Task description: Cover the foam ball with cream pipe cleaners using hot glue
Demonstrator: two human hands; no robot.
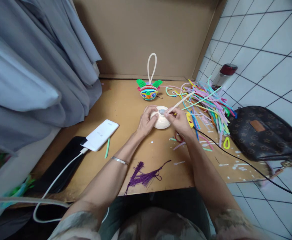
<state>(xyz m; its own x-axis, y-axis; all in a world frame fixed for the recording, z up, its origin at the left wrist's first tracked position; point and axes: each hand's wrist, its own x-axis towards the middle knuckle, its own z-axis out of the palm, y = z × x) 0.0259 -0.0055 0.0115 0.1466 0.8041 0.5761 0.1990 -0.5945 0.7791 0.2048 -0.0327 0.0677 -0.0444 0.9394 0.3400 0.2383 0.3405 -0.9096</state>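
Note:
Between my hands, just above the wooden table [126, 110], is a round cream-coloured coiled piece [162, 124] with a small greyish opening on top. My left hand [146, 122] grips its left side, fingers behind and thumb on top. My right hand [179, 120] is at its right edge, pinching a pale strip [182, 102] that rises up to the right. A colourful animal-head ornament [149, 92] with green ears and a white loop stands behind the coiled piece.
Colourful fuzzy strips [208, 103] pile up at the right, beside a brown patterned bag [266, 133] and a red-capped bottle [223, 76]. Purple tassels [144, 176] lie near the front edge. A white power bank [101, 135] with a cable and a yellow tool [189, 120] with a black cord flank my arms.

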